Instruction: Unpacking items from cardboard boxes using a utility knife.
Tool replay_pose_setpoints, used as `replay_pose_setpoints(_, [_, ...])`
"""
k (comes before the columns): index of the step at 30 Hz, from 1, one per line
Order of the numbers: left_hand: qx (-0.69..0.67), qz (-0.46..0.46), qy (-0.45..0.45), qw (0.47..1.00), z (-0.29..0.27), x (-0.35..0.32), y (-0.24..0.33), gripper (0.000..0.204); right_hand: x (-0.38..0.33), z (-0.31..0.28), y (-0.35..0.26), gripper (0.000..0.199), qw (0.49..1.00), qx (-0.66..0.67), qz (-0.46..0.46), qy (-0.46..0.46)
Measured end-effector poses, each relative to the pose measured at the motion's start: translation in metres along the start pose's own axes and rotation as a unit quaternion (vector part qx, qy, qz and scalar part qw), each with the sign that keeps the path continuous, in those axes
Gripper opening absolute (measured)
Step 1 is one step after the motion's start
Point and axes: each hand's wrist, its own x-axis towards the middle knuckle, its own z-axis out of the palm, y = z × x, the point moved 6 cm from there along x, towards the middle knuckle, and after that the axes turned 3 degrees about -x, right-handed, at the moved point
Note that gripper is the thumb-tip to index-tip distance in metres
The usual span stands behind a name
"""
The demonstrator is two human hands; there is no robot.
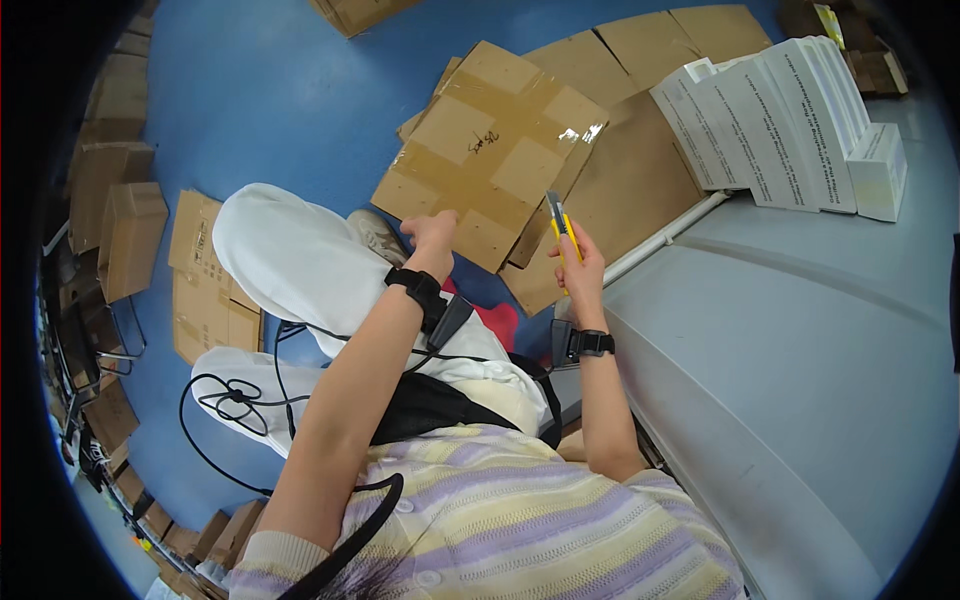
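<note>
Purple, yellow and white knit stripes the person's top (520,505) at the nearest side, and beyond it are white trousers (285,265), bent at the knees. To the right of the body runs the long edge of a grey surface (800,320). Just left of that edge the right hand (583,268) is raised, its fingers clamped on a yellow and dark utility knife (560,230) whose tip points away from the body; how far the blade is out is too small to tell. The left hand (433,238), well apart from the knife, hangs over the near edge of a brown taped carton (490,155); its fingers are bent, and whether they meet each other or touch the cardboard cannot be told. Shiny tape crosses the carton's top, with dark handwriting near the middle. The step in hand looks like holding the knife ready beside the carton; bringing its tip to the tape would call for a lowered right wrist and left fingers clear of the blade's line. Farther on, brown cardboard sheets (645,150) lie beside the carton, white boxes (770,130) stand toward the far edge of the grey surface, and another carton (362,12) sits on the blue floor (250,100).
</note>
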Motion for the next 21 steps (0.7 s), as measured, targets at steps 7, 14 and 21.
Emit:
replay_pose_setpoints(7, [-0.016,-0.011,-0.018,1.0,0.001,-0.013,0.0,0.073,-0.006,0.008,0.018,0.041,1.0,0.009,-0.013,0.027])
replay_pose_setpoints(14, [-0.042,-0.036,-0.039,0.998,-0.007,-0.024,0.002,0.073,-0.016,0.013,0.014,0.04,0.999,0.016,0.0,0.034])
replay_pose_setpoints(21, [-0.069,-0.044,-0.071,0.994,0.0,-0.021,-0.004,0.072,-0.018,0.015,0.017,0.039,1.0,0.016,0.013,-0.01])
